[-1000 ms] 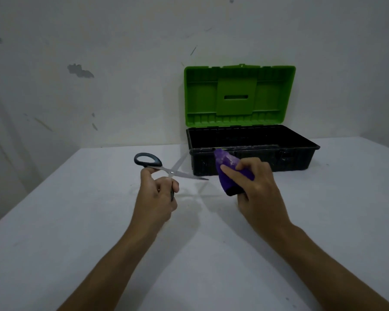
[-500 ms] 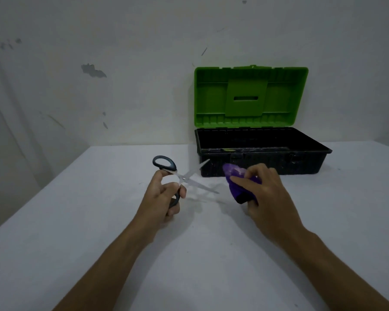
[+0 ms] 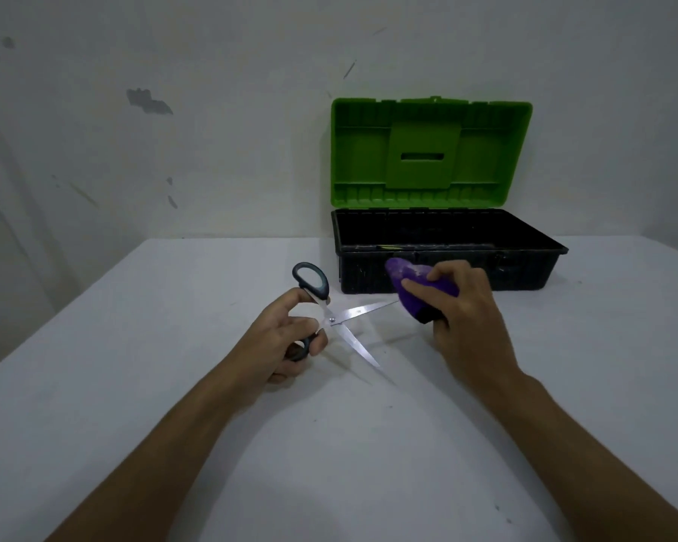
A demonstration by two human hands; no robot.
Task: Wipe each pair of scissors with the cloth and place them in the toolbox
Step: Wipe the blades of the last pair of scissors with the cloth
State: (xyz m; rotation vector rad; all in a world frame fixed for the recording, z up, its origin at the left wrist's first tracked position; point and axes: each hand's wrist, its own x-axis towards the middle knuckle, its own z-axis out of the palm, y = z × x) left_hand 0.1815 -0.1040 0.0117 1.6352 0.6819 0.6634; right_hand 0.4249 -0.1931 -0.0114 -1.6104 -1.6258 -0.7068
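Observation:
My left hand (image 3: 280, 342) grips the lower black handle of a pair of scissors (image 3: 343, 318), held above the white table with the blades spread apart. The upper blade points right, its tip at the purple cloth (image 3: 411, 291). That cloth is bunched in my right hand (image 3: 462, 307), which grips it just in front of the toolbox. The toolbox (image 3: 525, 267) has a black base and an upright green lid (image 3: 431, 150), and stands open at the back of the table. Something thin lies along its front inner edge, too dark to tell.
The white table (image 3: 173, 385) meets a scuffed white wall (image 3: 212, 131) right behind the toolbox. The table's left edge runs diagonally at the far left.
The scissors' blades have opened wider and swung, one now pointing toward the cloth. My right hand has brought the cloth to that blade's tip. The camera view shifted slightly.

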